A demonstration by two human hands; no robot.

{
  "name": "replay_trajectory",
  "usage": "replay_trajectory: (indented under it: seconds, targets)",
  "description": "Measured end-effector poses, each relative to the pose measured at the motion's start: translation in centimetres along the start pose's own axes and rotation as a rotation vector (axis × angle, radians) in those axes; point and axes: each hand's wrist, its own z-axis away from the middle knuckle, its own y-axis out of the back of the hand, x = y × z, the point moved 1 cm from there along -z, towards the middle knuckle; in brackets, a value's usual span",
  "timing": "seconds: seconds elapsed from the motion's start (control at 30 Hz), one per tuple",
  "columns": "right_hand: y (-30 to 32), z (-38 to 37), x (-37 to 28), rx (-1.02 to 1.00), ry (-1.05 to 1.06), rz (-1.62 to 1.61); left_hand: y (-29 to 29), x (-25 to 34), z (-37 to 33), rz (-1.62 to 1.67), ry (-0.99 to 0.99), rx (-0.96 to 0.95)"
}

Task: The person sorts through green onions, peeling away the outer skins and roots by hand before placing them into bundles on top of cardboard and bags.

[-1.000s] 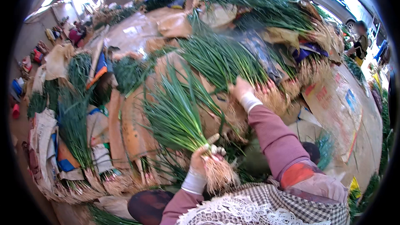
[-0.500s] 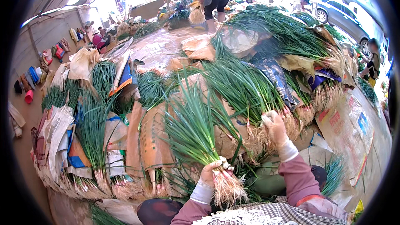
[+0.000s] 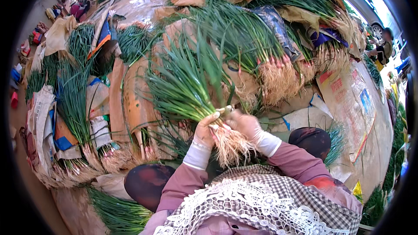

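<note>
My left hand [image 3: 205, 130] is closed round a bunch of spring onions [image 3: 185, 89] just above the pale roots. Its green leaves fan up and to the left, and the stringy roots hang toward me. Close against the right side of this bunch is my right hand [image 3: 246, 127], slightly blurred, its fingers closed round spring onion stalks by the white ends. A smeared streak of green leaves rises from there. Beyond the hands lies a heap of loose spring onions [image 3: 244, 35], roots toward me, on brown sacking.
Several sacks and bundles [image 3: 74, 104] of spring onions line the left. More onions [image 3: 122, 213] lie at lower left. My knees [image 3: 310, 142] flank the work. A flattened printed sack [image 3: 346, 100] covers ground at right. A person [image 3: 384, 48] and a car [image 3: 359, 0] are farther off.
My right hand has come from the heap, down and left, to the bunch in my left hand. The view has tipped downward, bringing the lace and checked cloth on me into sight.
</note>
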Motion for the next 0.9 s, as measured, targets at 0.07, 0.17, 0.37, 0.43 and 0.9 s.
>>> replay_trajectory:
  seconds: [0.07, 0.17, 0.37, 0.43, 0.9]
  targets:
    - [-0.9, 0.1, 1.2, -0.004, 0.02, 0.003, -0.2, -0.3, 0.0, 0.027, 0.056, -0.03]
    - [2.2, -2.6, 0.5, 0.087, -0.247, -0.161, -0.1, -0.7, 0.5, -0.093, -0.049, 0.071]
    - [1.0, -6.5, -0.6, -0.001, -0.342, -0.275, 1.4, -2.4, -0.1, -0.351, -0.056, 0.172]
    - [0.0, -6.2, 0.8, 0.041, -0.443, -0.766, 0.7, -1.7, -0.1, -0.32, -0.084, 0.147]
    - [2.3, -6.8, 1.0, -0.114, -0.224, 0.112, 0.7, -1.4, -0.1, -0.114, -0.019, -0.103]
